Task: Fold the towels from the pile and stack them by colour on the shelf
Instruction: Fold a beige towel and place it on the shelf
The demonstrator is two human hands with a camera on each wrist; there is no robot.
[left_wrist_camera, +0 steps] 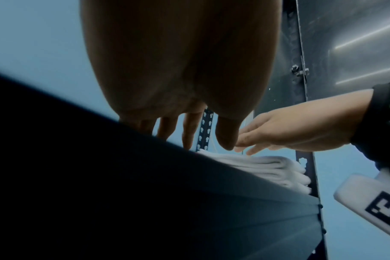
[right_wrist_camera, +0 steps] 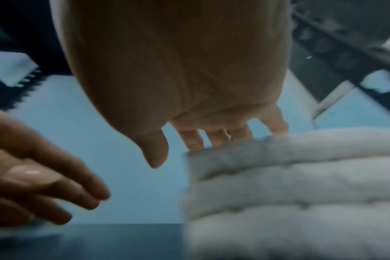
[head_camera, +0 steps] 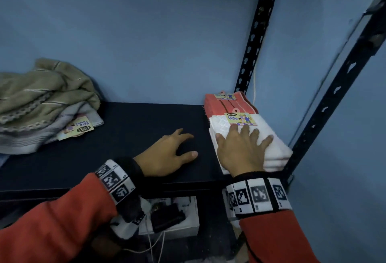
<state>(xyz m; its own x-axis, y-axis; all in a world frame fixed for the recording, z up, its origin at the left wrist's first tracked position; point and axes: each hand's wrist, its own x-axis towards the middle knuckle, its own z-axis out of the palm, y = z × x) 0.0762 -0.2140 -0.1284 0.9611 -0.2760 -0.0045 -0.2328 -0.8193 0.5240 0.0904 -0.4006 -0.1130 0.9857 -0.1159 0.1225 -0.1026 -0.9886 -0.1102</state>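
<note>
A stack of folded white towels lies at the right end of the dark shelf, with a folded red stack behind it. My right hand lies flat on the white stack with its fingers spread. Just left of that stack, my left hand hovers over the shelf, fingers relaxed and holding nothing. In the left wrist view the white stack shows under my right hand. An unfolded pile of olive and grey towels sits at the shelf's left end.
Black perforated shelf posts rise behind and right of the stacks against a blue wall. Paper labels sit on the white and red stacks. Below the shelf edge lies a white box with dark items and cables.
</note>
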